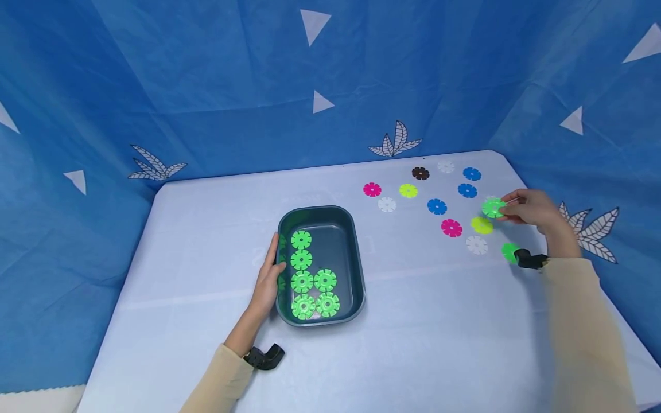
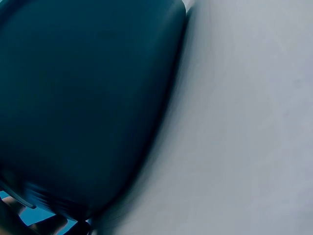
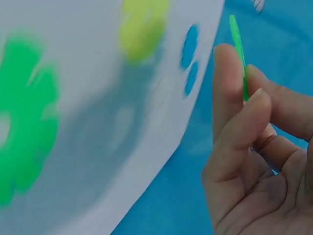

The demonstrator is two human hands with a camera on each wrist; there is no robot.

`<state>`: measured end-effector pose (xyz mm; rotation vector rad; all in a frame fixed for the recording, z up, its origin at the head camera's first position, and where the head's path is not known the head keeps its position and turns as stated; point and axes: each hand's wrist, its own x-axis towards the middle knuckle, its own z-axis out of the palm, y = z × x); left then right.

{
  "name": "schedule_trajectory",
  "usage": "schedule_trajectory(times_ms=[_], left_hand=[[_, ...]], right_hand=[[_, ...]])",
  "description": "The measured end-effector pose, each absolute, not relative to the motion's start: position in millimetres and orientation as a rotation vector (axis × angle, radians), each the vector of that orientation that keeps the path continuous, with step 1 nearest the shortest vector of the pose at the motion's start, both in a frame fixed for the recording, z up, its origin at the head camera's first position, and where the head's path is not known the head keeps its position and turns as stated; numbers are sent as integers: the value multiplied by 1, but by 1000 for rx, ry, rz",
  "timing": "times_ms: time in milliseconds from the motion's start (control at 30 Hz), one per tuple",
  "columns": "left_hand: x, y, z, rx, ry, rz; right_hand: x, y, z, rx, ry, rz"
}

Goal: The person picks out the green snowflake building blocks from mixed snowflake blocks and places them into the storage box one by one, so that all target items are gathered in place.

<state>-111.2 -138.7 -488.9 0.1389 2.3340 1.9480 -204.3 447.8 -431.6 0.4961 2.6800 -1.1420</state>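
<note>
My left hand (image 1: 267, 281) grips the left side of a dark green plastic tray (image 1: 358, 269), its thumb over the rim. Several green notched discs (image 1: 325, 280) lie inside, mostly along the tray's left side. In the left wrist view the tray's outer wall (image 2: 88, 98) fills much of the picture, and a few fingertips (image 2: 51, 224) show at the lower left. Above the table's right side, my right hand (image 1: 534, 212) pinches a green notched disc (image 1: 493, 207) between thumb and fingers. The right wrist view shows this disc (image 3: 237, 41) edge-on.
Other notched discs lie flat on the white table at the right: pink (image 1: 451, 228), blue (image 1: 436, 206), yellow (image 1: 482, 225), white (image 1: 477, 245) and brown (image 1: 420, 173). One green disc (image 1: 509, 251) lies below my right wrist. A blue curtain (image 1: 232, 86) hangs behind the table.
</note>
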Motion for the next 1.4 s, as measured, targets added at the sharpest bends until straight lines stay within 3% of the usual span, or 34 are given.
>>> schedule_trajectory(times_ms=[233,933,1400], left_hand=[[-111,-139,-490,148,2340,1952],[-112,-139,-491,164,2356,1953],[-113,-138,-491,167,2341,1972]], right_hand=[[-199,380,-401,196,2675,-1138],[-210,189,-363,-508,2406,-1191],[-219,89,-389,-776,2246,-884]])
